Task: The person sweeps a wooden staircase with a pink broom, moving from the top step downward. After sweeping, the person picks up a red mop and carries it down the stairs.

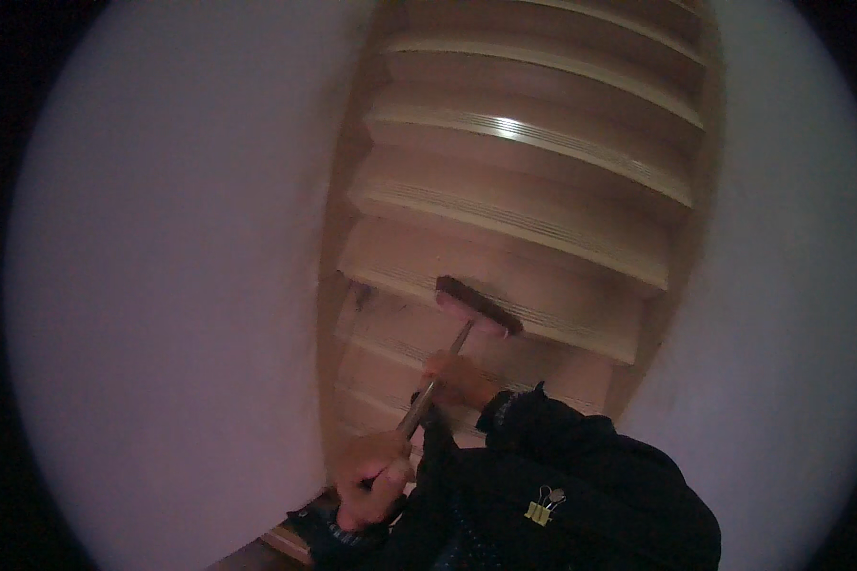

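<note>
My right hand (458, 378) is closed round the lower part of a broom's handle (418, 408), not far above its head. Higher up the same handle, nearer my body, my left hand (373, 477) grips it. The broom head (475, 308), pinkish with dark bristles, lies along the grooved edge of a stair tread (578, 334). Dark sleeves cover both arms. A yellow binder clip (540, 508) hangs on the dark clothing at my front.
Tan stair steps (514, 207) with grooved edges run up the view and also lie beneath my hands. Pale walls (178, 271) enclose the stairs at left and right (778, 271). A dark mark (361, 294) shows near the left stair edge.
</note>
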The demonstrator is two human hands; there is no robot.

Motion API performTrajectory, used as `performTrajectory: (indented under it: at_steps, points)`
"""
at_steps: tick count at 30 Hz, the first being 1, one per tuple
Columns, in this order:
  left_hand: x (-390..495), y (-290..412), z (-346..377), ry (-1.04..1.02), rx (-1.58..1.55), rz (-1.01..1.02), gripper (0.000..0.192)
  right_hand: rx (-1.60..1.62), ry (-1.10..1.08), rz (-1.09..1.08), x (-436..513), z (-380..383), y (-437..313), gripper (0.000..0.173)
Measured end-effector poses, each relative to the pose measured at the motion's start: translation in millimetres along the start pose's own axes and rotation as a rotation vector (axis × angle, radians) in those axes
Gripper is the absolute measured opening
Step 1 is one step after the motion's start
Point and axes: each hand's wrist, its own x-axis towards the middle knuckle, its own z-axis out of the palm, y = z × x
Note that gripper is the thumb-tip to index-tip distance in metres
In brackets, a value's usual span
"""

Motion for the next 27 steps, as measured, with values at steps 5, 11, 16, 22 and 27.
performTrajectory:
  at_steps: [5,11,16,22,27]
  points:
    - [-24,23,-49,0.055,-0.108,0.099,0.049,0.067,-0.024,-0.102,28,24,-42,0.015]
    - [-36,-37,-125,0.060,-0.021,0.188,0.046,0.173,-0.012,-0.076,102,77,-50,0.017]
    - [-44,-67,-148,0.132,-0.149,-0.284,0.040,-0.058,-0.077,-0.043,125,122,-39,0.012]
    - [-56,-61,-211,0.006,-0.132,0.167,0.022,-0.052,-0.158,0.026,114,183,-77,0.012]
    - [-87,-61,-210,0.034,-0.013,0.055,0.050,0.003,-0.171,-0.030,97,212,-78,0.015]
